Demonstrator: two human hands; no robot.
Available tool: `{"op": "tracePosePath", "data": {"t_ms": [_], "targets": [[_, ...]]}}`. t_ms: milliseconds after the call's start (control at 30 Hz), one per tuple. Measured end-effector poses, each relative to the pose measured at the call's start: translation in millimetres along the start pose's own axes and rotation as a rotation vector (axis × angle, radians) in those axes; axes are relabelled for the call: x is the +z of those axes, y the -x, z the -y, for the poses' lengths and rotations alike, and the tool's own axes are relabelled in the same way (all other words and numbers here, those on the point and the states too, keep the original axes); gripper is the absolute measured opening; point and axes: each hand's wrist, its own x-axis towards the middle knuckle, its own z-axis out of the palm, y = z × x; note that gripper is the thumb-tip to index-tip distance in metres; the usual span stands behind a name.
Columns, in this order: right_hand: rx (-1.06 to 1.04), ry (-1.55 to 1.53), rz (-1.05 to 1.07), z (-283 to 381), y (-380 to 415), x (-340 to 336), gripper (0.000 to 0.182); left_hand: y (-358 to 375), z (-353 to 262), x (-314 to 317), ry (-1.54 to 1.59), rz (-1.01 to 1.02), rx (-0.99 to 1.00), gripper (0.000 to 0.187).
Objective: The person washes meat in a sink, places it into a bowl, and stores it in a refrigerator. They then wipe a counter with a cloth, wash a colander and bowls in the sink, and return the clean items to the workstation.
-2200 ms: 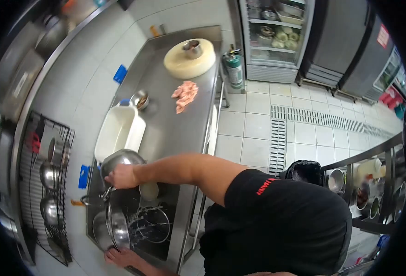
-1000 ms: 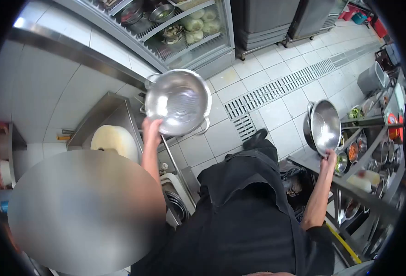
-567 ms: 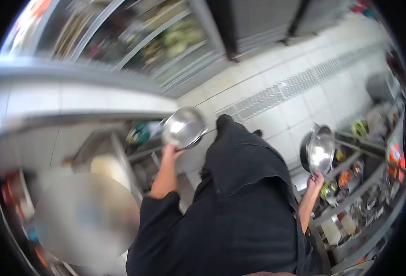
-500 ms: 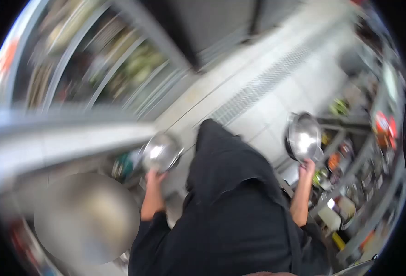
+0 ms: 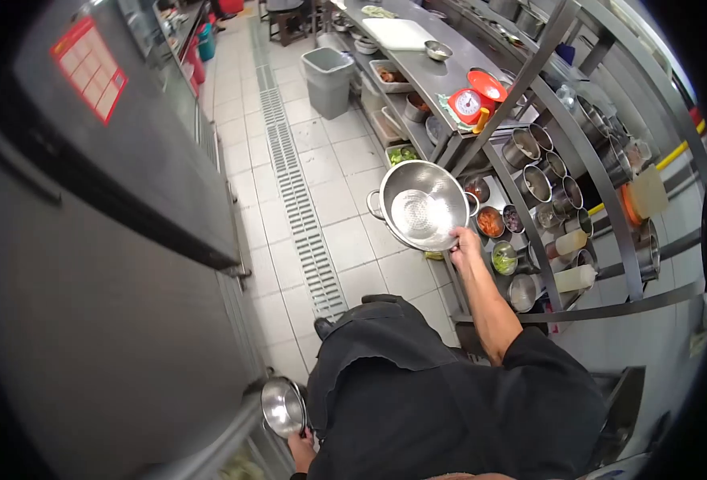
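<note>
My right hand point(image 5: 465, 245) is closed on the rim of a large steel colander point(image 5: 411, 204), with a loop handle on each side and a ring of small holes in its base. The colander is held up over the tiled floor, its inside facing me. Low at my left side, my left hand point(image 5: 301, 446) grips a smaller shiny steel bowl point(image 5: 283, 404) by its edge. A second rim shows along that bowl's right side, close against my black apron point(image 5: 369, 352).
A grey refrigerator point(image 5: 89, 264) stands close on the left. A floor drain point(image 5: 296, 192) runs ahead, with a grey bin point(image 5: 328, 84) beyond. To the right are a steel counter point(image 5: 353, 14), a red kitchen scale point(image 5: 469, 104) and a rack point(image 5: 536, 112) near pots of ingredients.
The view has turned and sharpened, now facing down the aisle. The colander stays raised in my right hand; the bowl in my left hand is now lower at my side.
</note>
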Motion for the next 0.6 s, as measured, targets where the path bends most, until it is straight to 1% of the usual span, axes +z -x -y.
{"op": "tracePosePath", "data": {"t_ms": [67,133,167,200,267,300,333,400,467,500,600], "targets": [[-0.06,-0.036,-0.024,10.5,2.0,19.0,0.022,-55.4,-67.6,82.0,0.13,-0.065,-0.06,0.037],[-0.082,-0.06,-0.05,18.1,-8.5,38.5,0.024,-19.4,-139.1,201.2,-0.016,-0.013,-0.037,0.041],[-0.11,-0.075,-0.069,18.6,-20.0,50.9,0.024,-54.4,-164.8,243.1,-0.031,-0.012,-0.073,0.043],[-0.135,-0.09,-0.093,18.9,-31.5,63.0,0.024,-69.8,-190.4,292.8,-0.046,-0.011,-0.108,0.046],[-0.176,-0.223,-0.089,17.3,-66.6,91.2,0.023,-79.3,-225.5,382.7,-0.123,0.045,0.119,0.045],[-0.202,-0.196,-0.067,19.8,-81.9,105.8,0.022,-92.0,-247.0,427.5,-0.177,0.062,0.065,0.042],[-0.223,-0.166,-0.04,26.0,-93.4,120.9,0.022,-101.4,-264.3,468.1,-0.203,0.099,0.072,0.04],[-0.212,-0.104,-0.05,46.9,-103.3,157.7,0.024,-103.8,-287.9,538.3,-0.199,0.113,0.23,0.038],[-0.185,-0.133,-0.028,62.1,-115.1,193.6,0.025,-68.6,-307.5,605.2,-0.253,0.086,0.273,0.039],[-0.167,-0.139,-0.022,64.2,-132.3,204.8,0.027,-65.3,-317.0,631.0,-0.263,0.053,0.27,0.04],[-0.132,-0.144,-0.046,71.8,-179.3,234.7,0.028,-53.6,-334.8,681.3,-0.257,0.057,0.306,0.042]]}}
